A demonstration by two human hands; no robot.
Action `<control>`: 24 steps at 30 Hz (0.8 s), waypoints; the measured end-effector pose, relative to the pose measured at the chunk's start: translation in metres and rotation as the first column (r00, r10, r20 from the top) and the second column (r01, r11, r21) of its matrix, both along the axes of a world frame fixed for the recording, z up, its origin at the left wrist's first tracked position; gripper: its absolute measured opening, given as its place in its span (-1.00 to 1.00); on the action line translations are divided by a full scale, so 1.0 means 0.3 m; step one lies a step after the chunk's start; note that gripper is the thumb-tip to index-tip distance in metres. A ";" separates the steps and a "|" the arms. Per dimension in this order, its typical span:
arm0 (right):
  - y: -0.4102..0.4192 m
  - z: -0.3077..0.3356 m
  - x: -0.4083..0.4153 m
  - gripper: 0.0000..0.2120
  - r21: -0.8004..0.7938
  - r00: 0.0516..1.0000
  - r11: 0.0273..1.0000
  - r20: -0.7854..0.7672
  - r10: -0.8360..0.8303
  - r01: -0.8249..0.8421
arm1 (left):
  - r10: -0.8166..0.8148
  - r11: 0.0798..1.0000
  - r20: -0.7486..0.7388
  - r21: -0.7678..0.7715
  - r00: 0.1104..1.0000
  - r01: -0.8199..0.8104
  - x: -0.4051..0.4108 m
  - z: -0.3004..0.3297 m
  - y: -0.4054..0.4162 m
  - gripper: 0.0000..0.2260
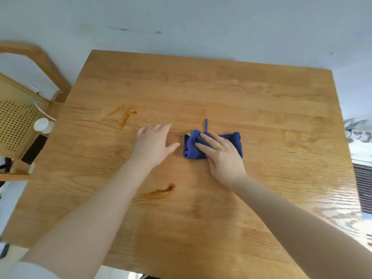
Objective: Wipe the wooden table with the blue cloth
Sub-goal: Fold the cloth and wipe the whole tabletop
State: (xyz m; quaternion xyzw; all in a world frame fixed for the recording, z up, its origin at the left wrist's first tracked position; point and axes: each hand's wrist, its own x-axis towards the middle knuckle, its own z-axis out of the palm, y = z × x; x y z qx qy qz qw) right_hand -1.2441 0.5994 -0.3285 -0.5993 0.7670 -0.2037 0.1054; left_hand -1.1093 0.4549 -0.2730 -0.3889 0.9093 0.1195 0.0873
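A folded blue cloth [235, 140] with a small hanging loop lies near the middle of the wooden table [201, 87]. My right hand [223, 156] lies flat on the cloth and presses it down, fingers straight and pointing left and away. My left hand [154, 144] rests open on the bare wood just left of the cloth, fingers spread, not touching it. An orange-brown smear [124, 118] marks the table to the left of my left hand. A second smear [161, 192] lies nearer to me, between my forearms.
A wooden chair with a cane seat [18, 121] stands at the table's left side, holding a small white cup [42, 124] and a dark phone [34, 149]. A pale wall [201, 23] runs behind the table's far edge. A striped object [364, 188] sits at the right.
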 end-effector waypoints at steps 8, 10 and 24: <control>-0.258 0.010 -0.169 -0.67 -0.012 0.975 0.975 -0.030 -0.221 0.221 | -0.001 1.000 0.255 0.008 0.967 -0.001 0.094 -0.061 -0.116 0.09; -0.314 0.001 -0.190 -0.66 0.002 0.941 0.942 -0.056 -0.335 0.336 | -0.038 0.999 0.245 0.013 0.969 0.036 0.097 -0.070 -0.123 0.09; -0.244 -0.013 0.031 -0.60 -0.043 0.987 0.987 -0.032 -0.159 0.157 | -0.060 0.998 0.115 0.027 0.992 0.057 0.100 -0.095 -0.121 0.09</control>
